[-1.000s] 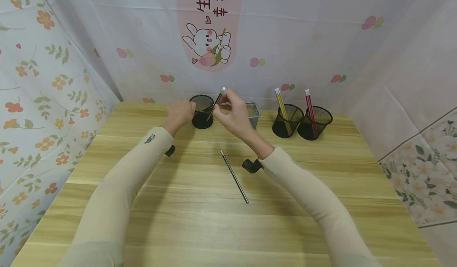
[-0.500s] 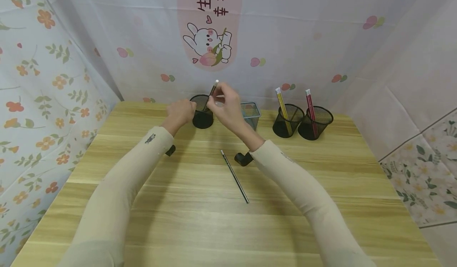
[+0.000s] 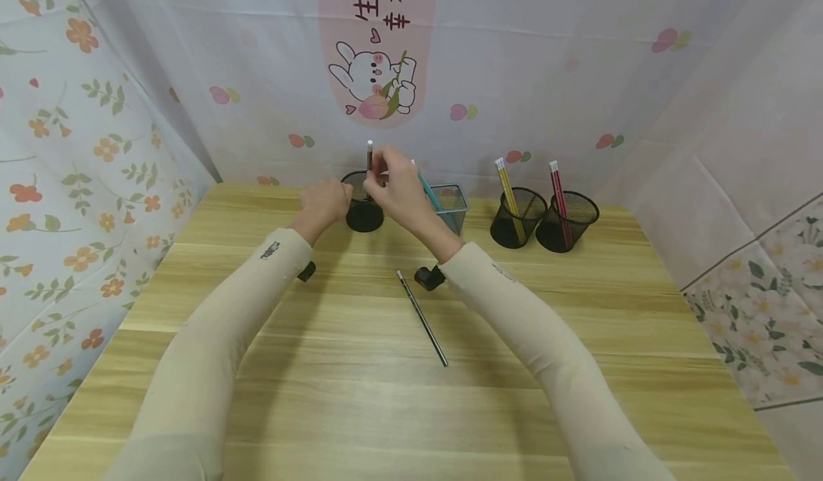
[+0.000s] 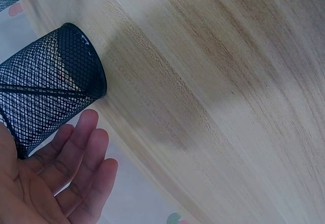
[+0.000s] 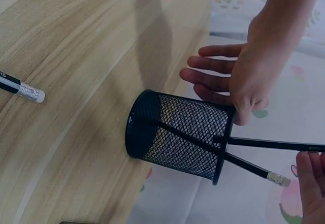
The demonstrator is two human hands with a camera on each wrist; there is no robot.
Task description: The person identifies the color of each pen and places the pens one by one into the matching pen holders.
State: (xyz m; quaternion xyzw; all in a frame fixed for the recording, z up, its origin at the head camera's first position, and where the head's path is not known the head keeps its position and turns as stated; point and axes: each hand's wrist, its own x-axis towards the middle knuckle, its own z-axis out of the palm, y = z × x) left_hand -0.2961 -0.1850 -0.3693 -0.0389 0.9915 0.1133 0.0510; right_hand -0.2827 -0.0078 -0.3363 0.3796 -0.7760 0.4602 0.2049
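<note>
My left hand [image 3: 324, 202] holds the rim of a round black mesh pencil cup [image 3: 365, 218] at the back left of the table; in the left wrist view its fingers [image 4: 86, 168] lie along the cup's side. Between thumb and fingertips, my right hand [image 3: 398, 186] pinches a black pencil [image 3: 369, 154], nearly upright, white eraser up, its lower part inside that cup. A second black pencil [image 5: 249, 166] leans in the same cup, as the right wrist view shows. Another black pencil [image 3: 421, 318] lies on the wooden table in front.
Right of my right hand stands a square silver mesh holder [image 3: 455, 216] with teal pencils [image 3: 429, 192]. Farther right are two black mesh cups, one with yellow pencils [image 3: 510, 191], one with red pencils [image 3: 559, 195]. A patterned curtain [image 3: 514, 73] hangs behind the table.
My right hand has moved left, and its pencil has gone from slanted beside the cup's rim to nearly upright inside it. The teal pencils have come into view. My left hand has stayed put.
</note>
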